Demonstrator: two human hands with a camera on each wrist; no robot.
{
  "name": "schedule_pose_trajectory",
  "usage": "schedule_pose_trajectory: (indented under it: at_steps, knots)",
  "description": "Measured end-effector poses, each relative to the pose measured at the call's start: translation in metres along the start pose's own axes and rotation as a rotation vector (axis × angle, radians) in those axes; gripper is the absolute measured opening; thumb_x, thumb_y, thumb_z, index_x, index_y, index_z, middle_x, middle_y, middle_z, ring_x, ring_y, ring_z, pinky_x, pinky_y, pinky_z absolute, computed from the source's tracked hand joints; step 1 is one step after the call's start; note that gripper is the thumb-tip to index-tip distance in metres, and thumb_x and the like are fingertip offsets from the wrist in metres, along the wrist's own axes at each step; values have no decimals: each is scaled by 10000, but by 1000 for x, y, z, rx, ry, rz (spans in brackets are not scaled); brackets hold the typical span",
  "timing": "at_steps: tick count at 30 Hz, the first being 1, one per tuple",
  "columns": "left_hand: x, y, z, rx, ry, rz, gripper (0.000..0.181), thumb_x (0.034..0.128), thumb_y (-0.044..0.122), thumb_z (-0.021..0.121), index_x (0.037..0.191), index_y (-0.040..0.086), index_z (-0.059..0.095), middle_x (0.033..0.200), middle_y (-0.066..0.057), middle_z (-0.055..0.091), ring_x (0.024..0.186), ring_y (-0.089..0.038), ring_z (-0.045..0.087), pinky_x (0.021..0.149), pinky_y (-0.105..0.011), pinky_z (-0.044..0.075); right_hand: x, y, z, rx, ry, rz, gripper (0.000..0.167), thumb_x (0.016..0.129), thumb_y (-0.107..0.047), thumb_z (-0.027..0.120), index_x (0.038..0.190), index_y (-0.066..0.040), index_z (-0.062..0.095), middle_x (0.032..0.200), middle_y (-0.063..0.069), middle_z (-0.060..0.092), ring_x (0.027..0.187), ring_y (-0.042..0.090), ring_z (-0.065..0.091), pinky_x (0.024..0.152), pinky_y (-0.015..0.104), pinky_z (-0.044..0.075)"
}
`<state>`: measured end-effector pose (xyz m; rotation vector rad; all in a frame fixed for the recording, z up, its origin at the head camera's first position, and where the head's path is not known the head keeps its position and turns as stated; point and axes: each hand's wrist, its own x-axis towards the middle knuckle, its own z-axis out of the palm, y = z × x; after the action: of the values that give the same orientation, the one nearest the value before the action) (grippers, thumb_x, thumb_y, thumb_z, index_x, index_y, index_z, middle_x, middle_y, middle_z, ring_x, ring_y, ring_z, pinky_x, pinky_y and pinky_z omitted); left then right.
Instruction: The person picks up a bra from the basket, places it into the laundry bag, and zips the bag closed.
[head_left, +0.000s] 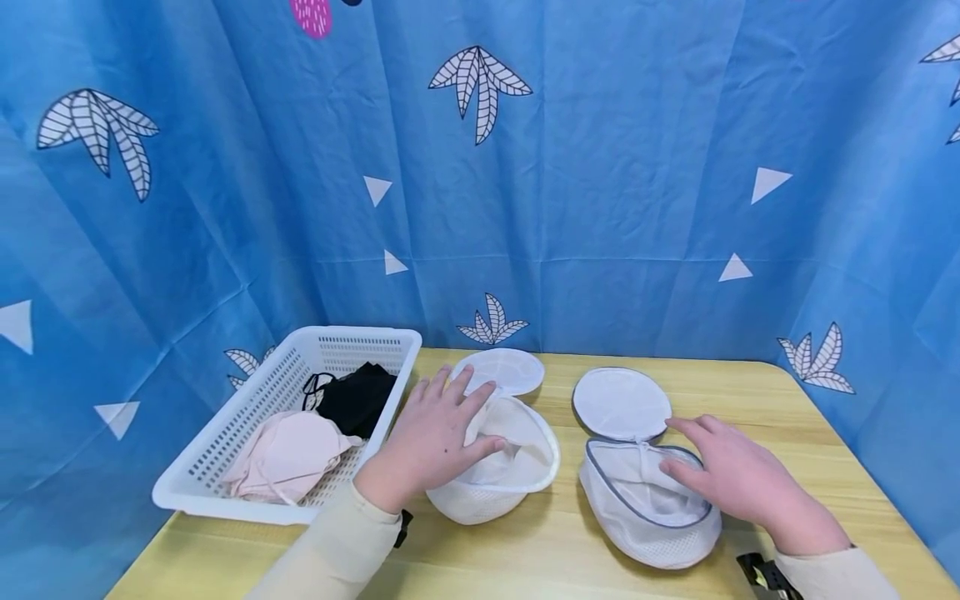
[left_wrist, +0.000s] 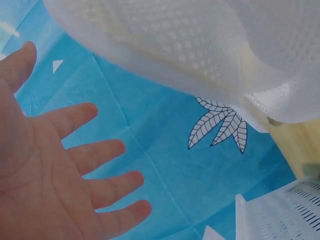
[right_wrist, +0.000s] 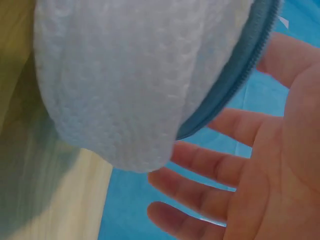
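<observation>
Two white mesh laundry bags stand on the table with their round lids folded back. Over the white-rimmed mesh bag (head_left: 487, 500) hovers my left hand (head_left: 438, 429), its fingers spread and holding nothing; the lid (head_left: 517, 371) lies behind it. The left wrist view shows that bag's mesh (left_wrist: 165, 40) above the outstretched fingers (left_wrist: 107, 155). To the right, the grey-zippered mesh bag (head_left: 637, 525) has its lid (head_left: 622, 404) tipped back. My right hand (head_left: 738, 479) is at its right edge, fingers extended. In the right wrist view the fingers (right_wrist: 200, 192) lie beside the zipper (right_wrist: 240, 75); contact is unclear.
A white plastic basket (head_left: 180, 500) stands at the left of the wooden table (head_left: 555, 558). Inside are a pale pink bra (head_left: 288, 454) and a black garment (head_left: 358, 400). A blue patterned curtain (head_left: 630, 208) hangs behind and along both sides.
</observation>
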<state>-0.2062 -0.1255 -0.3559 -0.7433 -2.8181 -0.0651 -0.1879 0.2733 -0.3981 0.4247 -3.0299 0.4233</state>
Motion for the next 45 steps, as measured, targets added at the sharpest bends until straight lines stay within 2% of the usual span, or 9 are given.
schedule_pose_trajectory:
  at_steps: [5, 10, 17, 21, 24, 28, 33, 38, 45]
  knots:
    - [-4, -2, -2, 11, -20, -27, 797, 944, 746, 439, 1542, 218, 445, 1588, -155, 362, 1435, -482, 301, 1126, -624, 272, 2, 5, 2, -3, -20, 15, 581, 942, -501, 668, 1339, -78, 634, 1237, 179, 608, 1099, 425, 604, 764, 590, 514]
    - [-13, -2, -11, 39, -98, -98, 780, 941, 726, 475, 1544, 233, 438, 1570, -154, 391, 1418, -488, 327, 1090, -621, 335, 5, 9, 6, -12, -45, 51, 552, 940, -494, 667, 1275, -55, 669, 1222, 210, 615, 1059, 422, 620, 764, 591, 513]
    - [-18, -5, -41, 139, -185, -136, 786, 937, 710, 510, 1552, 229, 423, 1533, -177, 435, 1387, -478, 385, 1010, -602, 433, 10, 18, 6, -7, -155, 120, 660, 900, -594, 663, 1218, -16, 685, 1154, 201, 678, 1043, 429, 638, 791, 603, 505]
    - [-15, -13, -56, 206, -226, -182, 811, 937, 722, 493, 1568, 221, 396, 1510, -169, 463, 1378, -461, 406, 934, -596, 488, 11, 21, 6, 6, -210, 136, 623, 880, -572, 698, 1188, -31, 687, 1075, 140, 709, 914, 317, 659, 735, 549, 513]
    - [-12, -23, -62, 204, -238, -218, 829, 931, 734, 490, 1573, 219, 387, 1505, -157, 471, 1365, -440, 428, 884, -590, 512, 9, 21, 8, 29, -212, 141, 543, 858, -555, 730, 1093, -67, 695, 953, 65, 698, 783, 211, 598, 667, 470, 494]
    - [-7, -41, -67, 137, -240, -243, 832, 939, 702, 520, 1575, 185, 380, 1518, -180, 457, 1357, -451, 436, 937, -612, 478, 8, 22, 11, 69, -227, 145, 531, 820, -577, 758, 994, -85, 659, 844, 11, 639, 725, 191, 536, 635, 421, 457]
    - [0, -65, -68, 53, -278, -302, 843, 955, 652, 542, 1598, 154, 320, 1542, -210, 419, 1378, -484, 395, 1038, -647, 378, 8, 25, 15, 98, -267, 128, 626, 819, -490, 789, 1138, 29, 646, 1018, 138, 682, 904, 297, 632, 793, 523, 512]
    - [8, -92, -62, -9, -317, -365, 818, 978, 610, 532, 1593, 114, 319, 1540, -235, 410, 1376, -479, 400, 1073, -636, 343, 8, 27, 16, 111, -225, 106, 609, 904, -380, 734, 1254, 101, 600, 1149, 240, 665, 1074, 435, 626, 895, 612, 482]
    - [19, -133, -51, -51, -320, -384, 770, 1011, 546, 514, 1570, 46, 340, 1505, -253, 447, 1356, -459, 432, 1089, -606, 340, 7, 23, 13, 119, -160, 75, 167, 995, -303, 636, 990, -136, 640, 876, 4, 620, 820, 200, 575, 708, 467, 475]
